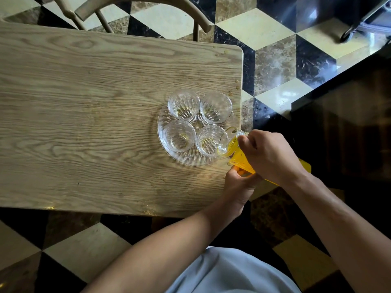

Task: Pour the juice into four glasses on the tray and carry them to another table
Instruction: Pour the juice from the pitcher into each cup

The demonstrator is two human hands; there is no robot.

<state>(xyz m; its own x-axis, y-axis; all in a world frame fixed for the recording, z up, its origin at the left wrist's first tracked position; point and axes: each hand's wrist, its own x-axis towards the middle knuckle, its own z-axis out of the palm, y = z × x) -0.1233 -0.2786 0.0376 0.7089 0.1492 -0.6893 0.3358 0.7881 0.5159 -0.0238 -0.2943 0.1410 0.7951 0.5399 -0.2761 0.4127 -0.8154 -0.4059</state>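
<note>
jug (229,144): tipped over near-right glass (208,140), aimed to fill
right hand (268,155): wraps the neck, steers
left hand (241,182): grips underneath, takes weight

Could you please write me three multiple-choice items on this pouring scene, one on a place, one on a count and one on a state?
1. Where does the glass tray sit on the wooden table?
A. Near its right edge
B. At its far left corner
C. On the chair

2. How many glasses stand on the tray?
A. Two
B. Four
C. Six

3. What is the state of the jug of orange juice?
A. Upright on the table
B. Lying on the floor
C. Tilted, with its mouth over the nearest glass

Answers:
1. A, since the tray lies by the table's right edge.
2. B, since four clear glasses stand in a two-by-two cluster.
3. C, since the right hand grips the tilted jug from above and the left hand holds it from below, its mouth over that glass.
</note>
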